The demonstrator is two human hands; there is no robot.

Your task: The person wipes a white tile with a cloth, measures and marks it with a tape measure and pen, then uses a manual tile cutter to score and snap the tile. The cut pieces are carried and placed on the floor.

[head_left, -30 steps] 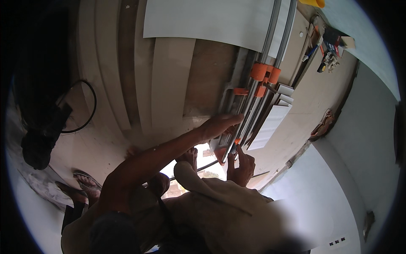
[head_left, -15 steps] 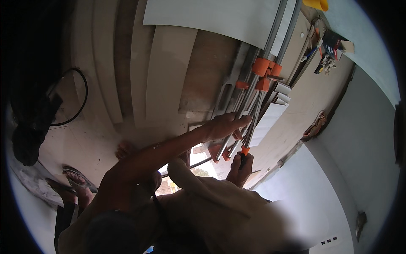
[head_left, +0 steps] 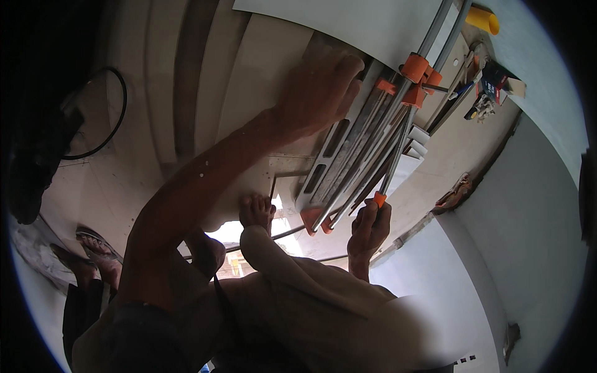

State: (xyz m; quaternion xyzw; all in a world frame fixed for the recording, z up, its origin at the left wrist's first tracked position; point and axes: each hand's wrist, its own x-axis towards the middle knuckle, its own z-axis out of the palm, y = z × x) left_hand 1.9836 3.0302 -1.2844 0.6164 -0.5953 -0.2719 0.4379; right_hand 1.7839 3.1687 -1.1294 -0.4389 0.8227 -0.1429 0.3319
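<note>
Two bare hands are showing. Right hand (head_left: 369, 233) is keeping a closed grip on an orange-handled tool (head_left: 393, 158); fingers are hiding most of the handle, only the orange end is showing. Its long metal shaft is slanting up towards an orange fitting (head_left: 415, 67) on the metal bars (head_left: 366, 149); where the tip is ending, cannot make out. Left hand (head_left: 317, 93) is reaching over the boards, fingers bent down, just beside the slotted metal length (head_left: 326, 158); its underside is facing away, so cannot tell whether that grip is holding anything. Bars are running out of view at the top, lower ends sitting in orange pieces. White panel (head_left: 336, 15) is getting cut off by the top edge; yellow object (head_left: 482, 20) is lying at upper right, kind unclear. Dark box (head_left: 494, 79) is sitting below it among small clutter, hard to separate. Far left is going nearly black, swallowing part of a cable (head_left: 125, 96).
</note>
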